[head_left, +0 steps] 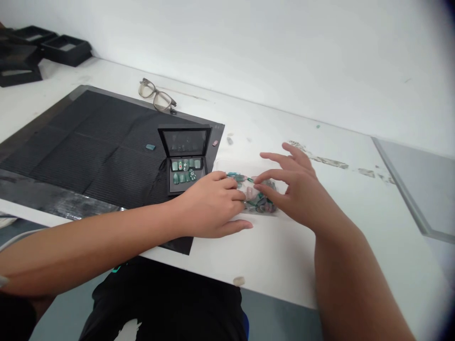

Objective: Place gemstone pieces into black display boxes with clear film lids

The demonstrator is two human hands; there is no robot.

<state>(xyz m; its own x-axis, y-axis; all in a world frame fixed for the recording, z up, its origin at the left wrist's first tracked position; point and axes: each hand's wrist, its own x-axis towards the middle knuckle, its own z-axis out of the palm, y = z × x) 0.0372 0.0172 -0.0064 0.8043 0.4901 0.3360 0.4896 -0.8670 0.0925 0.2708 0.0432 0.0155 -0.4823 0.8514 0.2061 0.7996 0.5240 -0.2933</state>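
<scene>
A clear plastic container [217, 166] holds a jumble of green, pink and grey press-on nails [262, 202]. My left hand [213, 204] lies over its left side, fingers curled into the nails; what its fingertips touch is hidden. Above the container's right side, my right hand [296, 187] has thumb and index finger pinched on a small green nail [250, 180], its other fingers raised. Left of the container stands a small black case [170, 182] with its lid up. Inside it, two rows of green nails [185, 165] sit, some decorated with stars and a red dot.
A black ridged mat [81, 137] lies under the case, bearing a loose teal nail [150, 147]. Eyeglasses [156, 96] rest at its back edge. Black boxes [66, 49] stand back left; a framed panel [423, 189] lies right. Loose nails [239, 281] dot the white table.
</scene>
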